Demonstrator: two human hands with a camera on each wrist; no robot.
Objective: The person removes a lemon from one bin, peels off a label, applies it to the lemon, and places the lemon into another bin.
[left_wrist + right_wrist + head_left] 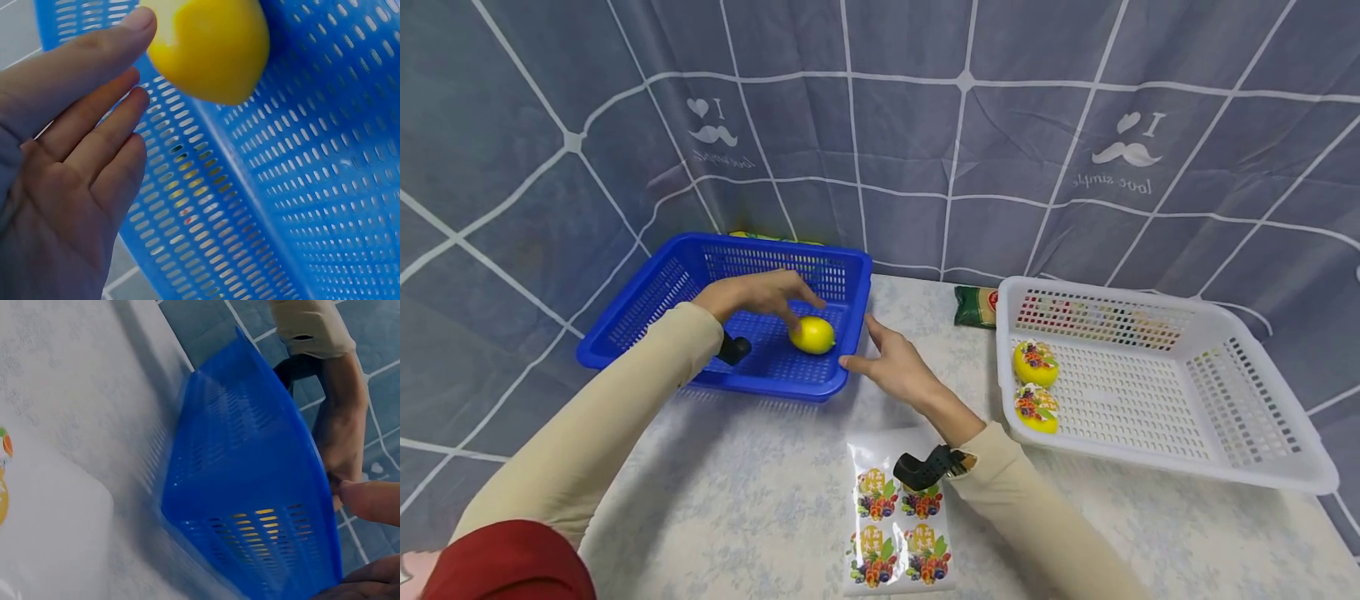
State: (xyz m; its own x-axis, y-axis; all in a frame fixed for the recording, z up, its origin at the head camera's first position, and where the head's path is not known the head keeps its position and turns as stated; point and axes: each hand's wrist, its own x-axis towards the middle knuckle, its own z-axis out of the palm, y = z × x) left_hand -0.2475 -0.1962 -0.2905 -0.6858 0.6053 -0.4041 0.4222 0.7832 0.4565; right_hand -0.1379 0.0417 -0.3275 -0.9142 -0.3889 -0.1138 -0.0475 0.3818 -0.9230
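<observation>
A yellow lemon (812, 335) lies in the right part of a blue plastic basket (854, 329). My left hand (758, 294) reaches into that basket from above, its thumb touching the lemon's side. In the left wrist view, several fingers of the left hand (75, 156) stand extended beside the lemon (209, 50); the index finger is not clearly seen. At the basket's right side, my right hand (898, 364) has its thumb on the rim near the front corner and its fingers spread along the outside. The right wrist view shows the right thumb by the blue rim (306, 440).
A white basket (1105, 454) on the right holds two yellow fruits (1036, 363) bearing colourful fruit stickers. Below my right wrist lies a sheet of similar stickers (874, 557). A green packet (974, 307) sits behind, left of the white basket. A grey checked curtain (910, 142) hangs behind the table.
</observation>
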